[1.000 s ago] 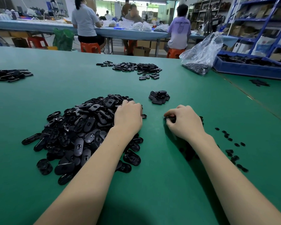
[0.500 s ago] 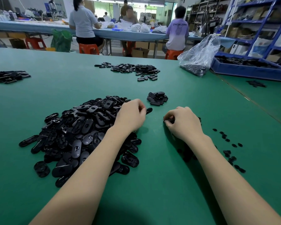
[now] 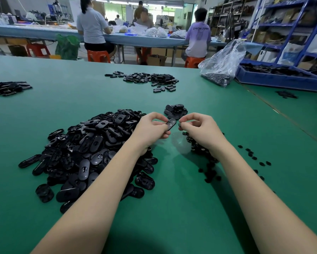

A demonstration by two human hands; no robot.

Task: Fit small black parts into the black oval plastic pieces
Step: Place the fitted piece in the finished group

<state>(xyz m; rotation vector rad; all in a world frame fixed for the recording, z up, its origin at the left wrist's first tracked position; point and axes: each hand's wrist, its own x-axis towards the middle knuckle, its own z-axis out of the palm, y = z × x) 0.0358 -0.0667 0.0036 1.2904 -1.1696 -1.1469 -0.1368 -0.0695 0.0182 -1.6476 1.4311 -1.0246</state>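
Green table [image 3: 172, 208]: oval piece [image 3: 170, 123] pinched in L hand [image 3: 150, 131].

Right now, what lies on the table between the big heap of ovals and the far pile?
In the head view, only bare green table lies between the big heap and the far pile.

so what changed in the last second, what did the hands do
Both hands came up off the table and met in the middle. The left hand, which was down on the big pile of oval pieces, now holds one oval piece lifted clear. The right hand rose from the small black parts, pinching what looks like one at its fingertips. The piles, plastic bag and blue bin stayed put.
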